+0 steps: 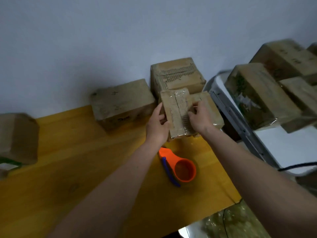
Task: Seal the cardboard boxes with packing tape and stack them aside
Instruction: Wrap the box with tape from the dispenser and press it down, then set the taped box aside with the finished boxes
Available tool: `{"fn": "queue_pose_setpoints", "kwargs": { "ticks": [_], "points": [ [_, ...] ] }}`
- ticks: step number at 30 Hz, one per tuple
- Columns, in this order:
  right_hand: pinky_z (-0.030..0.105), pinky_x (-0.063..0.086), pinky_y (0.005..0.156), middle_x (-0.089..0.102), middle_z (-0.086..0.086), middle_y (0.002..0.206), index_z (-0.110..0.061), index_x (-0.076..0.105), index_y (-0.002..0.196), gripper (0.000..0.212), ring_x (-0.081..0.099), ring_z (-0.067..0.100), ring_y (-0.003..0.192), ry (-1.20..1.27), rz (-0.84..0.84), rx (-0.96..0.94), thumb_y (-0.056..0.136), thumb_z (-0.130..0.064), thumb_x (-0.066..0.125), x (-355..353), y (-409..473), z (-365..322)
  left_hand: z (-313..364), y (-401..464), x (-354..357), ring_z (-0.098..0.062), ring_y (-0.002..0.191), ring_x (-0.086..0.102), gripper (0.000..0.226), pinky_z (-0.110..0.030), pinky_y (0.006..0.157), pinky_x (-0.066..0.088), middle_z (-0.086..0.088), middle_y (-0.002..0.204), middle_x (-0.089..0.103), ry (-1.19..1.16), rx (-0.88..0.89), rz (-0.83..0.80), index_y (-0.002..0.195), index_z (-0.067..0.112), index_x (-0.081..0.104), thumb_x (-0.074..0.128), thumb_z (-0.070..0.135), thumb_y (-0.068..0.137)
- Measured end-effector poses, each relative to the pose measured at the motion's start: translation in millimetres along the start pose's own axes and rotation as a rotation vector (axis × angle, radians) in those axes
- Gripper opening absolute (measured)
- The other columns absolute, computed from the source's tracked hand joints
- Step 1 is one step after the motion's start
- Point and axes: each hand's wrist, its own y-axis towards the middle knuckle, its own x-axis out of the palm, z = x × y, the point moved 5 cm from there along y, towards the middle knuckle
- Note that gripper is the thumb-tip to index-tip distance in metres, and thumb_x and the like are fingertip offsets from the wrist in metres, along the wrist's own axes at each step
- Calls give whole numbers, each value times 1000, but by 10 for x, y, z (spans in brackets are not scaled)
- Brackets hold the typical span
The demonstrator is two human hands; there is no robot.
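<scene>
Item: small brown cardboard box (178, 114) with clear tape along its seam, raised over the far edge of the yellow tabletop (85, 169), which I clasp with left hand (158, 125) and right hand (199, 119) at opposite sides, probably for stacking; orange tape dispenser (180, 167) lies released nearby.
</scene>
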Motion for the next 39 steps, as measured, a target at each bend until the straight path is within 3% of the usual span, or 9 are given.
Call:
{"fn": "queue_pose_setpoints", "kwargs": {
  "ticks": [4,9,13,15,19,21,26,29,39],
  "points": [
    [39,36,104,51,16,135,-4,43,135,42,46,32,126,-219,-95,-43,93,-1,45,180,171,260,-448,294,247,-16,112,62,58,-43,95,53,-3,123,65,134,-26,-91,137,22,53,61,-7,86],
    [37,33,107,44,16,140,-4,42,139,49,41,32,129,-406,-135,-297,91,-8,54,243,97,317,-423,254,259,-17,126,49,50,-35,106,43,-2,138,53,305,3,-124,136,20,54,68,14,89],
    [49,37,105,58,16,129,-11,64,118,42,52,36,120,-805,-156,-587,83,-33,62,284,-72,425,-259,21,233,-20,135,34,57,-46,118,13,3,143,43,940,391,-154,129,31,60,71,54,78],
    [50,36,105,62,14,123,-15,69,111,40,56,36,116,-887,-157,-606,77,-33,73,272,-82,445,-270,-6,295,-21,132,41,54,-49,119,6,2,140,48,985,470,-200,125,27,64,73,50,78],
    [42,13,117,38,15,148,-18,52,135,53,30,31,140,-907,-253,-599,88,-41,60,205,10,375,-273,114,470,-26,123,48,49,-41,105,40,-3,138,45,780,358,-245,128,16,62,74,32,83],
    [39,10,118,30,13,153,-21,46,141,50,23,29,143,-923,-251,-608,92,-31,56,168,72,355,-249,156,552,-26,118,51,49,-41,98,46,-1,136,42,784,341,-246,128,17,59,74,28,83],
    [41,23,116,31,11,152,-23,46,140,50,24,28,142,-962,-288,-589,91,-24,57,176,100,343,-255,178,592,-24,123,47,55,-40,103,43,1,139,36,816,349,-271,133,19,54,75,26,82],
    [38,27,113,31,8,151,-19,46,138,45,27,25,140,-978,-275,-572,94,-21,51,171,29,266,-289,84,440,-22,139,29,64,-36,115,29,2,149,30,826,335,-301,143,22,45,72,30,85],
    [35,18,114,26,9,154,-16,42,140,46,24,26,141,-949,-385,-802,95,-6,39,1151,-798,-560,-595,-618,-1448,-20,140,29,44,-33,111,27,-2,152,34,1044,2,15,137,21,50,58,33,95]
  ]
}}
